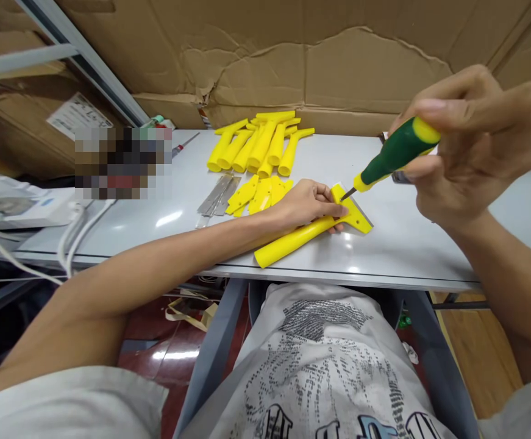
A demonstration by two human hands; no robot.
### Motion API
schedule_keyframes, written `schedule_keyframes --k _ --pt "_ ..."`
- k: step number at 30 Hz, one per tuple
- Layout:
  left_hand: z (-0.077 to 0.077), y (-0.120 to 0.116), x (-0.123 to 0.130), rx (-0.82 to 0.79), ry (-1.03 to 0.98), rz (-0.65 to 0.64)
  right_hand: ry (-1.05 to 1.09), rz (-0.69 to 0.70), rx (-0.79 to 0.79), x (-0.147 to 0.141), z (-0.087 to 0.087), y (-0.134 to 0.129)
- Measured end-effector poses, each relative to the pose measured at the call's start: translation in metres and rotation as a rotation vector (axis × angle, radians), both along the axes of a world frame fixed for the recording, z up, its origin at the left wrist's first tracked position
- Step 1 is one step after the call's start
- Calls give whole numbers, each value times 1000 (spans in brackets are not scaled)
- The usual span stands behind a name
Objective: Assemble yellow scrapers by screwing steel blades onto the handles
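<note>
A yellow scraper (292,242) lies near the table's front edge, its handle angled toward me and its wide head to the right. My left hand (313,204) grips the scraper where the handle meets the head. Along the head's far right side shows a thin blade edge. Between the fingertips of my right hand (470,134) is a green and yellow screwdriver (391,155), held at a slant. Its tip meets the upper screw hole of the scraper head; whether a screw sits there is hidden.
Yellow scraper handles (263,143) are piled at the back, with flat yellow plates (260,194) and metal blades (218,195) in front of them. Another screwdriver (185,144) lies at the back left. Cardboard (265,61) walls the table's far side. White cables (71,238) hang at left.
</note>
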State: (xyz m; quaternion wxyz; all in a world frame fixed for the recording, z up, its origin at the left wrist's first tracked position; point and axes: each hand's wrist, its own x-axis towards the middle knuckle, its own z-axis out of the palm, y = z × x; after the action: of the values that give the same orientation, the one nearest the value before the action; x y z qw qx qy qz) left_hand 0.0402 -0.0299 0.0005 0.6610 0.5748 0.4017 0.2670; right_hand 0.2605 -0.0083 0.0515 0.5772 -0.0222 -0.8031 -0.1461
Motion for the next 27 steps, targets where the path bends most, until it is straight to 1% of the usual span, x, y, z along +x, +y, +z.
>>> schedule_keyframes --k 1,2,3,5,6,8,9,11,12,13,14,16,17,19,21,25,26,27 --pt "1 0 0 -2 -1 2 -67 -28 33 -1 1 -2" --pt "1 -1 1 -8 -1 7 -117 -44 22 -3 2 -5" --pt "1 -1 1 -16 1 15 -129 -32 -21 -6 2 -8" --pt "2 -1 3 -31 9 36 -36 27 -130 -13 0 -14" --pt "3 -2 3 -33 12 44 36 54 -150 -16 -1 -16" --pt "3 -2 3 -32 15 47 143 67 -83 -17 -3 -15" --pt "3 -2 3 -31 15 44 143 43 -21 -16 -4 -13" --pt "2 -1 2 -29 11 34 75 -56 68 -11 -5 -9" --pt "2 -1 1 -28 11 28 26 -103 60 -9 -6 -8" --pt "1 0 1 -25 10 23 -8 -123 11 -7 -7 -7" --pt "-1 0 0 -23 9 19 -12 -109 -65 -6 -9 -6" --pt "-2 1 -1 -23 10 20 49 -18 -229 -6 -13 -4" --pt "-3 2 -1 -24 10 25 81 24 -283 -5 -15 -2" --pt "-2 1 -1 -26 9 33 123 58 -305 -3 -19 -1" --pt "-1 0 -1 -30 12 38 107 42 -315 -1 -20 -3" --pt "2 -1 0 -30 11 62 78 22 -474 -3 -17 -9" --pt "2 -2 1 -27 9 67 93 25 -481 -5 -16 -9" --pt "2 -2 1 -25 7 69 126 29 -448 -7 -16 -7"
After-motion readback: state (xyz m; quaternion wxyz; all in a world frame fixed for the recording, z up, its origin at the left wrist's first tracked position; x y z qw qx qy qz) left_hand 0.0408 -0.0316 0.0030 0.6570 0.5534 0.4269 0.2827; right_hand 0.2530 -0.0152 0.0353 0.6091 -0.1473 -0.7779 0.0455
